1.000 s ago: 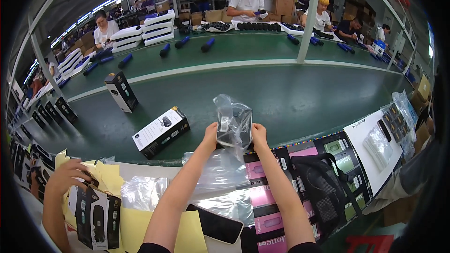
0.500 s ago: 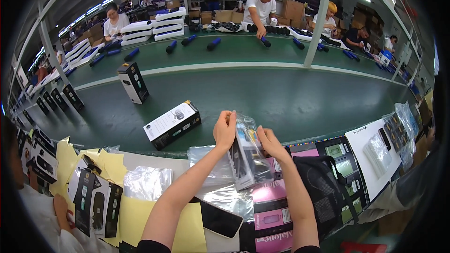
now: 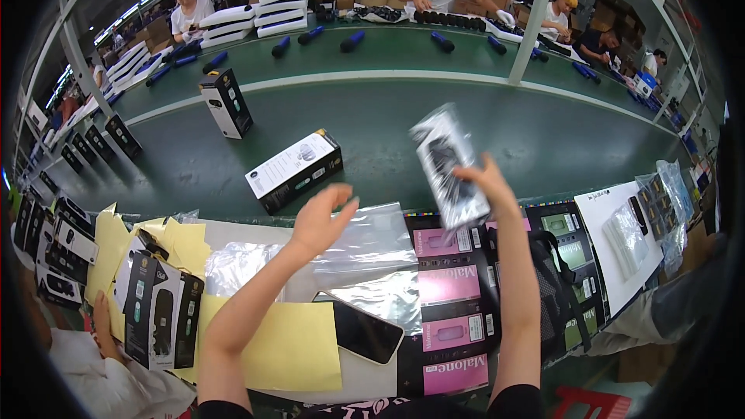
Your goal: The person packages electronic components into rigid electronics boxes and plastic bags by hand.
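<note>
Nearest the person, a dark phone [image 3: 366, 332] lies beside a yellow sheet [image 3: 291, 349], with flat clear bags [image 3: 365, 244] just beyond. The left hand [image 3: 320, 221] hovers near the bags, released, its fingers spread and holding nothing. Farther out, the right hand [image 3: 490, 180] grasps the bagged box [image 3: 438, 143] by its lower right side, above the near part of the green worktop [image 3: 372, 120]. The box is probably light and stiff, its loose film slippery and easily creased; the long edges should give the firmest hold. It looks silvery white with a dark patch mid-face, glossy under wrinkled plastic, and tilts with its top leftward.
</note>
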{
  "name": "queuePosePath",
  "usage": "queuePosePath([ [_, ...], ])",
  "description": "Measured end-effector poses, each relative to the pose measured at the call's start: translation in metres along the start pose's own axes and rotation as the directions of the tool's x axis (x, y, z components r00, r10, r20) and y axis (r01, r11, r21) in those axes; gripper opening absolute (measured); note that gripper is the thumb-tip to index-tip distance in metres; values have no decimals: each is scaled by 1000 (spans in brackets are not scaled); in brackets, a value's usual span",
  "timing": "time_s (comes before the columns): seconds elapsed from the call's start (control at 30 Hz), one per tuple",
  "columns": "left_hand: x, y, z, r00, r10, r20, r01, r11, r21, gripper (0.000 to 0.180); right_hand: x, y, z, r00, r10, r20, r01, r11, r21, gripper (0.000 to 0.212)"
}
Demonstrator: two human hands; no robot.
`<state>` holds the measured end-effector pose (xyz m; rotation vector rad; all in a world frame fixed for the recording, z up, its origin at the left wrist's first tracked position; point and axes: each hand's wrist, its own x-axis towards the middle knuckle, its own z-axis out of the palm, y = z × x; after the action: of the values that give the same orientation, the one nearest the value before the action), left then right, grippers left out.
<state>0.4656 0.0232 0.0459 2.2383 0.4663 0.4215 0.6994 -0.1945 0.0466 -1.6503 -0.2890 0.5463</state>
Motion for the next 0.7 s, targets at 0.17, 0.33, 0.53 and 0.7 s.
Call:
queuePosePath([
  [0.17, -98, -15, -12, 955, 146, 259, -228, 919, 322, 28, 58, -5, -66, 745, -479, -464, 2, 698, -716, 111],
  [0.33, -136, -17, -9, 957, 175, 230, -229, 944, 238, 32, 73, 22, -94, 781, -283, -557, -460, 344, -819, 99],
  [0.53, -130, -24, -2, 823, 306, 478, -438, 879, 191, 60, 35, 28, 18, 660, -728, 185, 517, 262, -815, 36],
  [0.7, -134, -19, 10, 708, 248, 661, -523, 814, 255, 87, 7, 72, 113, 656, -535, 532, 752, 397, -526, 26],
])
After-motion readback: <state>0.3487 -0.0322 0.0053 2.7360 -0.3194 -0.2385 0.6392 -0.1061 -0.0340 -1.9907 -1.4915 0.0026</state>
